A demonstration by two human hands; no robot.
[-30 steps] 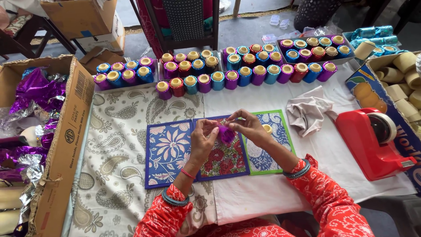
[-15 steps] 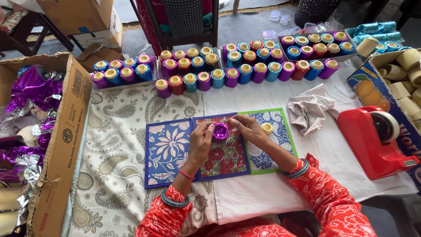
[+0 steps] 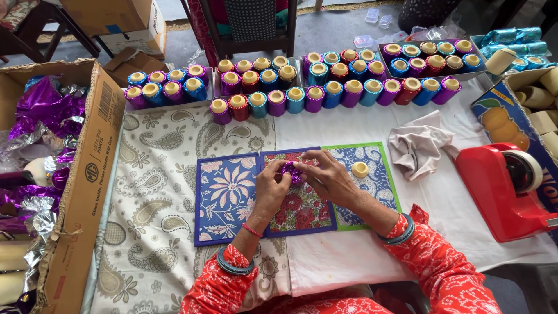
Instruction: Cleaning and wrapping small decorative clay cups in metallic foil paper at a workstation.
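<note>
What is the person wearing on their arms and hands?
Both arms have bright red-orange sleeves dotted with small white spots. Teal bangles circle each wrist, and the left hand also has a thin red thread bracelet. The right hand is bare.

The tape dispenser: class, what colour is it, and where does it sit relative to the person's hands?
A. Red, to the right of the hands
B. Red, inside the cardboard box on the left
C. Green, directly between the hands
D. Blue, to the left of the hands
A: the tape dispenser is red and sits on the white cloth at the table's right edge, well right of the right hand and left hand.
</note>
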